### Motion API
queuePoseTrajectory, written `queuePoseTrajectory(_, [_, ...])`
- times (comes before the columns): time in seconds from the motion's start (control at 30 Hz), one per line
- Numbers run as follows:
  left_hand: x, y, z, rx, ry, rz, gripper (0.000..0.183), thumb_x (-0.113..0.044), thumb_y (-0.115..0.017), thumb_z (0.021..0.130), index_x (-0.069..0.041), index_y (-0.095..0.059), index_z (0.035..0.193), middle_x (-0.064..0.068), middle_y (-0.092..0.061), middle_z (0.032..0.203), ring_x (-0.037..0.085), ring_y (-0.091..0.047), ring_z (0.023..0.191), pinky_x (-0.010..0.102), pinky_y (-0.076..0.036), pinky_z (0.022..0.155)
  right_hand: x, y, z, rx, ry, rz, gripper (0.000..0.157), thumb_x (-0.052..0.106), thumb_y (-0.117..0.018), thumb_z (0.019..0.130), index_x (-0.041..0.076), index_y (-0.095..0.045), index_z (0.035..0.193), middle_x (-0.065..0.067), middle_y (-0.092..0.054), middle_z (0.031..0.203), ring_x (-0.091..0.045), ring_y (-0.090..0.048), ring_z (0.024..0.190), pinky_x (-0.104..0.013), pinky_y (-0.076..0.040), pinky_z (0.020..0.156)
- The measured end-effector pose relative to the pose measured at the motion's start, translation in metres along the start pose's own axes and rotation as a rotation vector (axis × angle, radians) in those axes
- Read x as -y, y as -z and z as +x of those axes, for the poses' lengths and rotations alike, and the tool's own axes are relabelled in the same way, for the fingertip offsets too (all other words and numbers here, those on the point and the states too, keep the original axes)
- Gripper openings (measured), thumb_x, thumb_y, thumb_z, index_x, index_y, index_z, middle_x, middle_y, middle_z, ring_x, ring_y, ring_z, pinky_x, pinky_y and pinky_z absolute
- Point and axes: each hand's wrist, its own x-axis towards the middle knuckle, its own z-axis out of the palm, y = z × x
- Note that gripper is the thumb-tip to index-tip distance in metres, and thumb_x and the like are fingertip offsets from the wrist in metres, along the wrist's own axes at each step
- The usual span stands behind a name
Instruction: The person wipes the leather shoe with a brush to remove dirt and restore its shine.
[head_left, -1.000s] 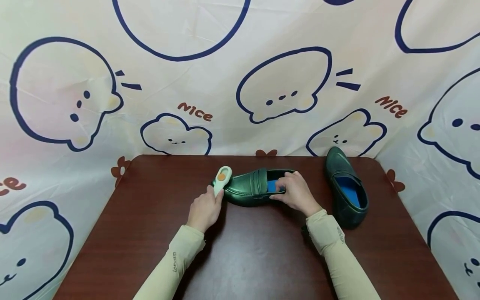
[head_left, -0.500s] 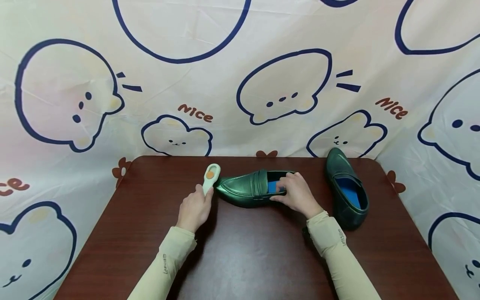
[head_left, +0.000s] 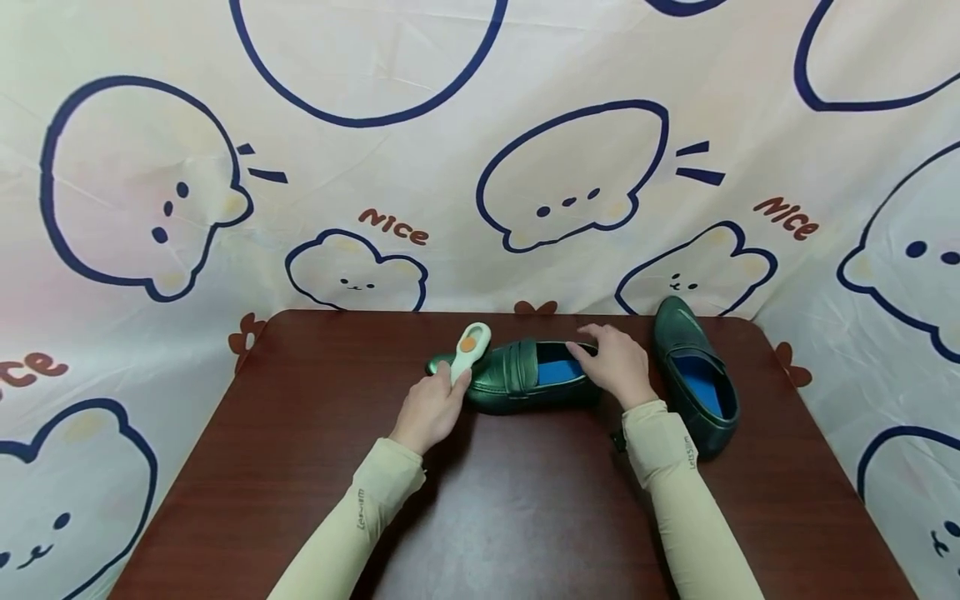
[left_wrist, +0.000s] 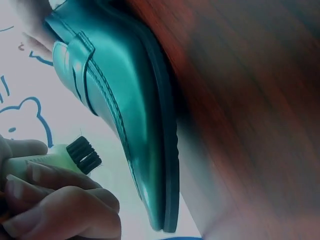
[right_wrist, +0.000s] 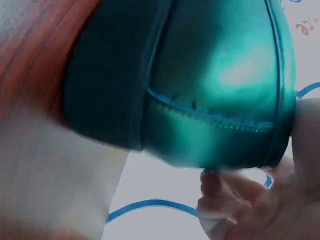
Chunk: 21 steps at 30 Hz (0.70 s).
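Green shoe (head_left: 491, 383) with a blue insole (head_left: 557, 372) is sitting between the left grip (head_left: 431, 408) pinching a pale brush (head_left: 470, 350) and the right grip (head_left: 618, 365), loosely spread at its back end, second shoe (head_left: 678, 329) sitting right of that, brown desk (head_left: 495, 500) below, cartoony cloth (head_left: 442, 183) hanging behind.

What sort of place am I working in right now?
Likely a small staged work area, probably indoors: creased cartoon-printed sheeting lines the back and sides of a brown table, where the left hand holds a brush near a green shoe. What lies beyond the sheeting is hidden.
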Motion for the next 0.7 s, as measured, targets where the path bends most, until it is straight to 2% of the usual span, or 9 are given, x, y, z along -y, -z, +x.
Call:
queuePoseTrajectory(0.1, [-0.003, -0.004, 0.001, 0.014, -0.014, 0.001, 0.050, -0.046, -0.040, 0.111, 0.002, -0.055, 0.116, 0.020, -0.066, 0.089, 0.039, -0.068, 0.085, 0.051, -0.053, 0.078, -0.005, 0.002, 0.002, 0.058, 0.014, -0.004, 0.039, 0.042, -0.066, 0.101, 0.012, -0.076, 0.124, -0.015, -0.074, 0.123, -0.035, -0.070, 0.103, -0.051, -0.056, 0.080])
queuePoseTrajectory(0.27, [-0.008, -0.008, 0.002, 0.010, -0.032, -0.004, 0.051, -0.045, -0.040, 0.112, 0.002, -0.055, 0.121, 0.022, -0.069, 0.095, 0.042, -0.069, 0.089, 0.052, -0.054, 0.081, -0.008, 0.000, 0.001, -0.021, 0.125, 0.031, 0.025, 0.030, -0.069, 0.100, 0.009, -0.083, 0.103, -0.015, -0.079, 0.099, -0.031, -0.071, 0.085, -0.048, -0.055, 0.075])
queuePoseTrajectory(0.37, [-0.011, -0.008, 0.002, -0.005, -0.040, -0.013, 0.049, -0.045, -0.041, 0.111, 0.001, -0.055, 0.120, 0.022, -0.069, 0.095, 0.042, -0.069, 0.088, 0.052, -0.054, 0.080, -0.008, -0.002, -0.003, -0.085, 0.172, 0.036, 0.023, 0.025, -0.071, 0.100, 0.006, -0.083, 0.101, -0.013, -0.077, 0.090, -0.028, -0.068, 0.076, -0.045, -0.054, 0.070])
queuePoseTrajectory(0.53, [-0.015, -0.010, 0.004, -0.037, -0.059, -0.035, 0.044, -0.044, -0.042, 0.111, -0.003, -0.054, 0.107, 0.014, -0.061, 0.079, 0.035, -0.064, 0.073, 0.048, -0.051, 0.071, -0.006, -0.007, -0.007, -0.203, 0.252, 0.048, 0.024, 0.023, -0.071, 0.100, 0.002, -0.081, 0.104, -0.010, -0.066, 0.074, -0.024, -0.059, 0.062, -0.035, -0.047, 0.058])
queuePoseTrajectory(0.7, [-0.015, -0.015, 0.005, -0.033, -0.060, -0.057, 0.045, -0.045, -0.039, 0.112, -0.003, -0.053, 0.107, 0.009, -0.055, 0.074, 0.028, -0.057, 0.066, 0.044, -0.048, 0.066, -0.005, -0.011, -0.007, -0.260, 0.284, 0.066, 0.023, 0.022, -0.072, 0.099, 0.001, -0.081, 0.104, -0.009, -0.062, 0.072, -0.021, -0.057, 0.059, -0.031, -0.043, 0.055])
